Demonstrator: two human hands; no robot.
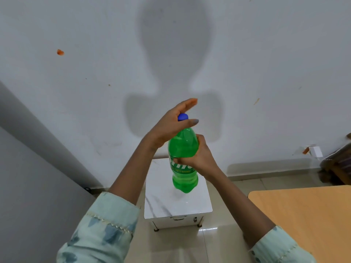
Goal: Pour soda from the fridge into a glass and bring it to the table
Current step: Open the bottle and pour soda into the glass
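Your right hand (197, 156) is wrapped around the middle of the green soda bottle (183, 158), fingers curled over the upper edge of its label and thumb up on the shoulder, so it is clamped on the bottle. Your left hand (171, 124) sits at the top, palm cupped beside the blue cap (183, 116), fingers stretched out straight past it and thumb crossing under the cap at the neck; the hand is spread, not closed on the cap. The cap is on the bottle. You hold the bottle upright with a slight tilt, lifted in the air above the small white worktop (161, 205), a marble-patterned top on a little cabinet with short legs; the bottle's base appears clear of that surface, with a faint shadow under it. Green liquid fills most of the bottle. Both of your forearms are bare, with pale blue patterned sleeves (106, 230) pushed up toward the elbows. To your right, the corner of a light wooden table (303, 215) enters the view, well apart from the bottle. Behind everything stands a white wall (76, 92) carrying the shadow of your head and shoulders, and glossy tiled floor (171, 243) lies below.
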